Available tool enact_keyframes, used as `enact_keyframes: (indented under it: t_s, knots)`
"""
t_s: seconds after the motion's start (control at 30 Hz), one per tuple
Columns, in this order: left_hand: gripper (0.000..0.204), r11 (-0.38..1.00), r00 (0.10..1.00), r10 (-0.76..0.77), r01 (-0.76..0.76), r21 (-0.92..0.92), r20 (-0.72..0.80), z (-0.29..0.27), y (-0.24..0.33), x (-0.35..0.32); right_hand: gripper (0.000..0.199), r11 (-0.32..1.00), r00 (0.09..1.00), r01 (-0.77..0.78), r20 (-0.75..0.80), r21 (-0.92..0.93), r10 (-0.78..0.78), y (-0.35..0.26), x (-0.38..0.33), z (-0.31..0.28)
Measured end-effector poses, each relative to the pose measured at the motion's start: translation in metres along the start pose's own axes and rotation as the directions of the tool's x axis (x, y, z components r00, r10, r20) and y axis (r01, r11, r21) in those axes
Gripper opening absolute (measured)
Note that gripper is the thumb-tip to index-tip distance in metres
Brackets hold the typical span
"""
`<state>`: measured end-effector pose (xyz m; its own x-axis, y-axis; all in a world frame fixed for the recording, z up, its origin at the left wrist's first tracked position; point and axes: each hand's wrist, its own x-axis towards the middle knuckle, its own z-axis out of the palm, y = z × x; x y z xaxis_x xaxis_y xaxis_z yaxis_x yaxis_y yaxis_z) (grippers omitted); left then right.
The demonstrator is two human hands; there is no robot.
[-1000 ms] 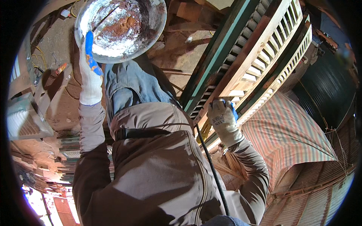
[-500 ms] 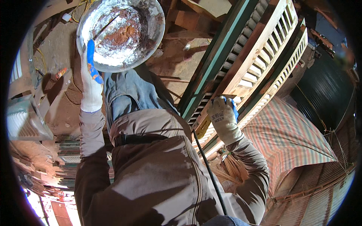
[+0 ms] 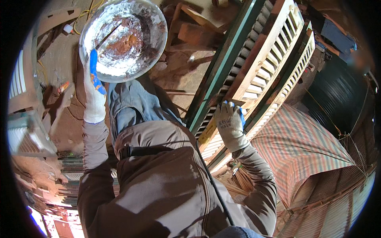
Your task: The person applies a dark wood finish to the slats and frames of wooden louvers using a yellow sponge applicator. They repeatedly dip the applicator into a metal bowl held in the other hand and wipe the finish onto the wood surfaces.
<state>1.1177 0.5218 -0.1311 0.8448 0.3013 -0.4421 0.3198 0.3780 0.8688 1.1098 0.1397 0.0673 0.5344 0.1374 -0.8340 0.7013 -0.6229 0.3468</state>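
Observation:
My left hand (image 3: 95, 89), in a white glove with blue coating, grips the near left rim of a round metal bowl (image 3: 160, 37). Its blue thumb lies over the inside of the rim. Inside the bowl are reddish-brown paste (image 3: 129, 43) and white residue, with a thin dark stick-like piece across them. My right hand (image 3: 230, 125), also gloved, has its fingers curled at a pale wooden louvered shutter (image 3: 274, 59). A thin dark flat edge shows just beyond the fingertips; what the hand holds is mostly hidden. Beside that hand is a yellow piece (image 3: 207, 133).
A green-edged louvered panel (image 3: 222, 65) stands left of the pale shutter, another slatted panel (image 3: 295, 75) right of it. A striped cloth (image 3: 299, 144) hangs at right, near a dark green sheet (image 3: 337, 101). Wood scraps (image 3: 200, 35) and a yellow cord (image 3: 85, 18) lie on the floor.
The bowl and my left hand sit slightly lower and further left in view. My right hand has shifted a little left along with the shutters; both hands keep their hold.

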Motion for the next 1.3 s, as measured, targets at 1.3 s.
enact_keyframes:
  t_s: [1.3]
  knots:
    - [0.060, 0.882, 0.962, -0.231, 0.143, -0.448, -0.146, 0.016, -0.027, 0.015, 0.037, 0.865, 0.838, -0.253, -0.545, -0.433, -0.028, 0.311, 0.164, -0.072]
